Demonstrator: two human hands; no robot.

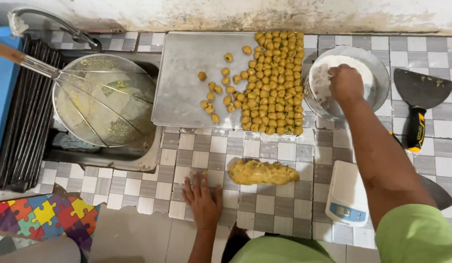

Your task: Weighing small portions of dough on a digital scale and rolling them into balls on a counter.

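1. Metal tray (187, 83): lies on the tiled counter, up and away from the left hand (202, 200) and to the inner side of the right hand (345, 83). Its right portion carries packed rows of small yellow dough balls (277, 83), with loose ones scattered toward the middle.
2. Wire skimmer (104, 100): rests over the sink, well apart from both hands, beyond the left one.
3. Metal bowl (382, 73) of white flour: just beside the tray's right edge. The right hand is inside it, fingers curled together down into the flour; whether they grip anything cannot be told.
4. Dough log (263, 172): long axis runs left to right across the counter. It sits just up and to the right of the left hand, near but apart. The left hand is plainly the nearer; the right is well apart from it.
5. Left hand: flat, fingers spread, palm on the tiles, holding nothing.
6. Digital scale (347, 192): under the right forearm.
7. Scraper (421, 97): outboard of the right hand, untouched.
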